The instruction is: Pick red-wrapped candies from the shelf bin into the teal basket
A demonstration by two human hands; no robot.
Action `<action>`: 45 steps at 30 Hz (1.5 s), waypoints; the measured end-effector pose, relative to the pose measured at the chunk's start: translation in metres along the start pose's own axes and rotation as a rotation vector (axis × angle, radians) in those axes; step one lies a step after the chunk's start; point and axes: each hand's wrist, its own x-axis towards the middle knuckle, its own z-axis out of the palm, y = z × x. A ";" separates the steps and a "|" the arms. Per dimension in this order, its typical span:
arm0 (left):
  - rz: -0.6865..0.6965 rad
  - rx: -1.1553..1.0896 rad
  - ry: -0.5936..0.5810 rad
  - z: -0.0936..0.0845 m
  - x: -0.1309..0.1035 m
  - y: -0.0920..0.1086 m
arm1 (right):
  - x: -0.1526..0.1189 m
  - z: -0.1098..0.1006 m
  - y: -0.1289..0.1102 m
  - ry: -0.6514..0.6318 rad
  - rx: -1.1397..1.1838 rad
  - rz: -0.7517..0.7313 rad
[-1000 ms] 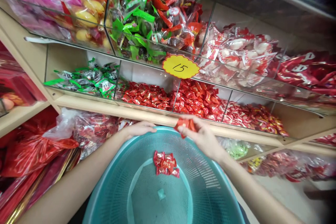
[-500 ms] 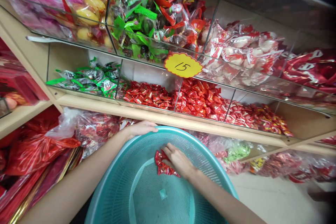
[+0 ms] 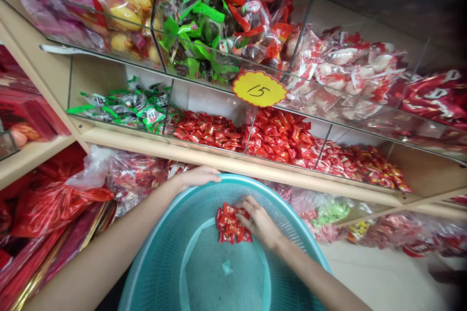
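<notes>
A large turquoise mesh basket [image 3: 193, 262] fills the lower middle of the head view. My left hand [image 3: 200, 176] is closed over its far rim, fingers hooked on the edge. Inside lies a small cluster of red wrapped candies [image 3: 229, 226], near the far side of the basket's floor. My right hand [image 3: 257, 221] reaches in from the right, at the right side of this cluster. Its fingers are loosely bent and apart, with the tips over the nearest candies.
Beyond the basket stands a wooden shelf [image 3: 204, 153] with divided bins of red candies [image 3: 280, 136] and green-wrapped candies [image 3: 134, 107]. A yellow price tag [image 3: 260, 88] reads 15. Red plastic bags [image 3: 65, 199] lie at left; more bags [image 3: 328, 211] sit under the shelf.
My right hand has shifted right and its fingers have loosened, so more of the red candies show on the basket's floor. My left hand stays on the rim.
</notes>
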 end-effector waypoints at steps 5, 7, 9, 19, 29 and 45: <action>0.012 0.011 0.022 0.000 0.000 -0.001 | -0.014 -0.007 0.005 0.007 0.079 0.054; 0.014 0.020 0.025 -0.001 0.001 -0.001 | -0.021 -0.007 0.007 -0.013 0.090 0.088; 0.015 0.025 0.019 -0.002 0.001 -0.002 | -0.027 -0.006 0.008 -0.038 0.095 0.123; 0.013 0.034 0.009 0.001 -0.001 0.000 | -0.024 0.008 -0.004 -0.068 -0.125 0.173; 0.030 0.067 0.045 0.000 -0.001 -0.001 | -0.014 -0.003 -0.011 -0.004 -0.303 0.090; 0.076 0.019 -0.007 -0.004 0.005 -0.007 | 0.100 -0.149 -0.029 0.563 -0.804 0.034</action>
